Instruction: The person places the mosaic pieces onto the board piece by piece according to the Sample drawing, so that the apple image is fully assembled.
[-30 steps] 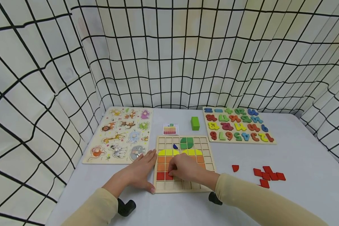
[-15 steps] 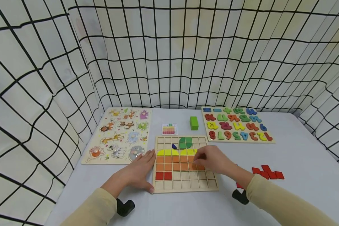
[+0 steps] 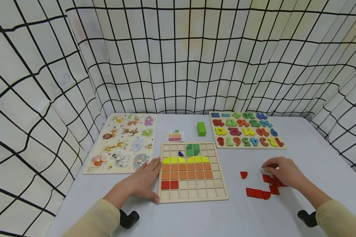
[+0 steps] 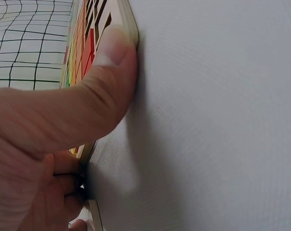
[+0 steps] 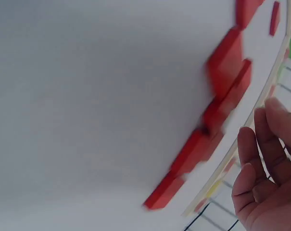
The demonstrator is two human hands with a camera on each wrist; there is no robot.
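A wooden grid board point(image 3: 195, 194) lies on the table with green, blue, yellow, orange and red tiles set in it; two red tiles point(image 3: 169, 185) sit at the left of one lower row. My left hand point(image 3: 140, 182) rests along the board's left edge, its thumb at the near left corner; the left wrist view shows the thumb point(image 4: 111, 72) pressing the rim. My right hand point(image 3: 284, 171) hovers over a loose group of red tiles point(image 3: 258, 193), partly hiding them. In the right wrist view its fingers point(image 5: 265, 144) are loosely bent, holding nothing.
A pattern card point(image 3: 175, 135) and a green block point(image 3: 201, 129) stand beyond the board. An animal puzzle point(image 3: 121, 141) lies left, a number puzzle point(image 3: 246, 131) back right. One rounded red piece point(image 3: 244, 175) lies apart. Black netting point(image 3: 178, 65) surrounds the table.
My right hand has left the second red tile in the lower row and moved right, off the board, to the loose red tiles. My left hand has stayed at the board's edge.
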